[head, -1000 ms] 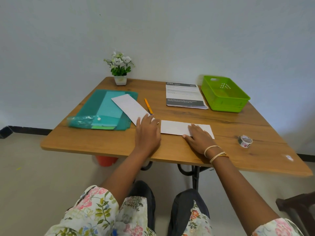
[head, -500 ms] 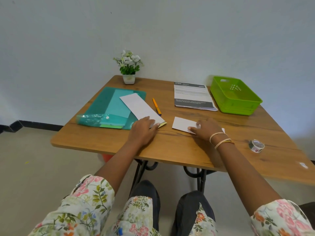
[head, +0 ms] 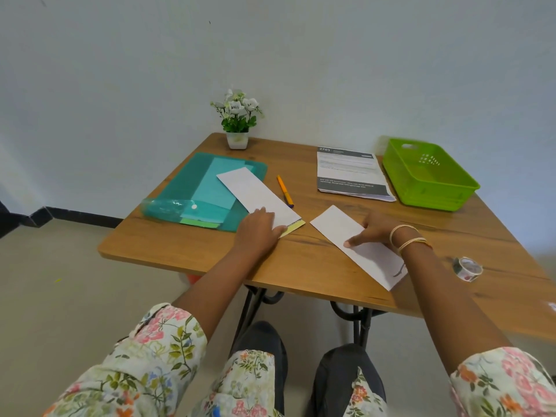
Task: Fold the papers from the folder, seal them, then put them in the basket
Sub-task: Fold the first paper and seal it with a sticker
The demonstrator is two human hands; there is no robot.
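Note:
A teal plastic folder (head: 186,188) lies at the table's left. One folded white paper (head: 255,194) rests partly on it, with a yellow-green slip (head: 293,228) under its near end. My left hand (head: 260,228) lies flat on that near end. A second folded white paper (head: 340,233) lies diagonally near the front edge, and my right hand (head: 376,233) presses on it with fingers stretched out. The green basket (head: 430,176) stands at the back right, with nothing visible inside. A roll of tape (head: 467,267) sits to the right of my right arm.
An orange pen (head: 284,191) lies beside the first paper. A printed sheet (head: 350,174) lies left of the basket. A small potted plant (head: 237,121) stands at the back edge by the wall. The wooden table (head: 316,266) ends just before my knees.
My right hand has turned the second paper from crosswise to diagonal and drawn it nearer the front edge. My left hand has shifted left onto the first paper's near end.

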